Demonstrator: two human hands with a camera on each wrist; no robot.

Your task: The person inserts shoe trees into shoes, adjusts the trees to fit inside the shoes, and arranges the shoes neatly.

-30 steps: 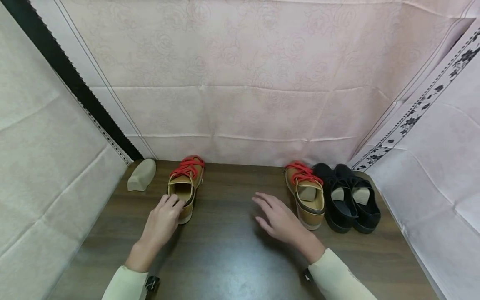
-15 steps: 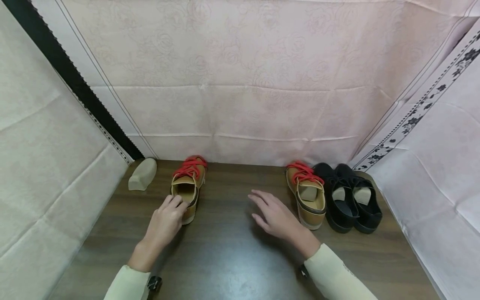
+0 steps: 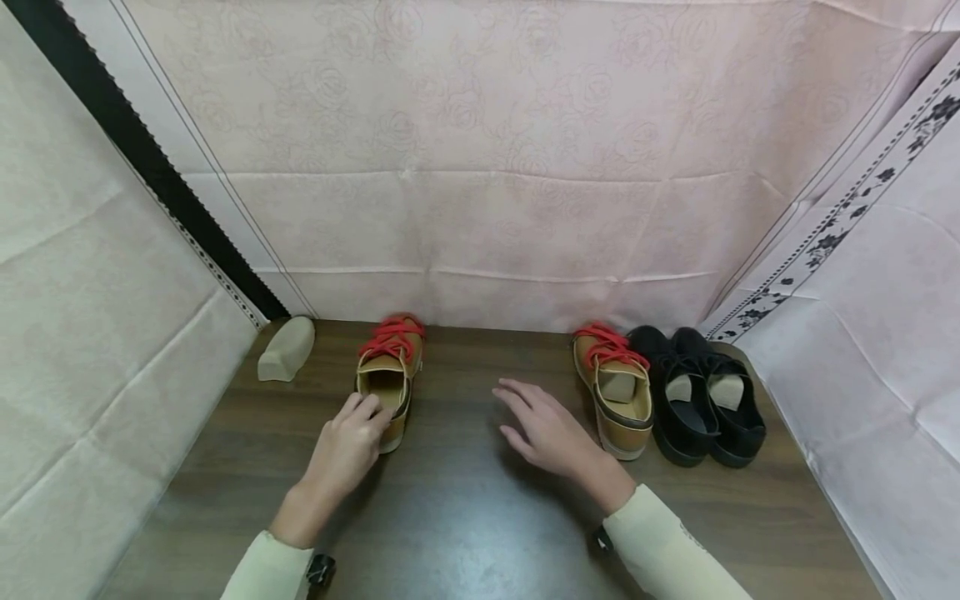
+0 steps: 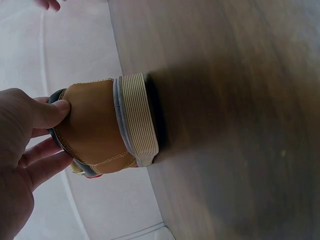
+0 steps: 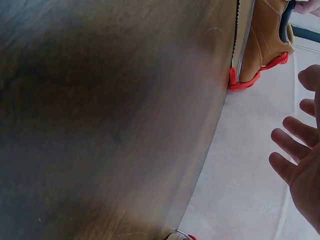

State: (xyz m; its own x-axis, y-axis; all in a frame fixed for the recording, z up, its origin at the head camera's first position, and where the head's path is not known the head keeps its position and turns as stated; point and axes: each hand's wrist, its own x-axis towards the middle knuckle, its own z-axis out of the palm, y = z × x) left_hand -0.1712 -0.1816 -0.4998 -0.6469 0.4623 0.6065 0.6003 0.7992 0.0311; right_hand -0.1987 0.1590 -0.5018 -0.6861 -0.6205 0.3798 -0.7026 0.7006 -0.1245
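Note:
A tan shoe with red laces [image 3: 392, 343] stands left of centre, toe to the back wall. My left hand [image 3: 348, 442] pinches its heel collar; in the left wrist view the thumb presses the outside of the brown heel [image 4: 95, 120], with other fingers at the collar's rim and inside. My right hand [image 3: 551, 433] hovers over the wooden surface, fingers spread and holding nothing. Right of it stands the matching tan shoe [image 3: 622, 429], with a pale shoe insert [image 3: 617, 387] inside. Whether the left shoe's sole touches the wood is hard to tell; a dark shadow lies beside it.
A pale shoe insert [image 3: 287, 350] lies alone at the back left. Two black shoes [image 3: 738, 437] with pale inserts stand side by side at the right, close to the tan one. Cloth-covered walls [image 3: 480, 225] bound the wooden surface [image 3: 465, 517] at the back and sides.
The left hand has moved the tan shoe a little to the right along the back wall. My right hand has drifted slightly left.

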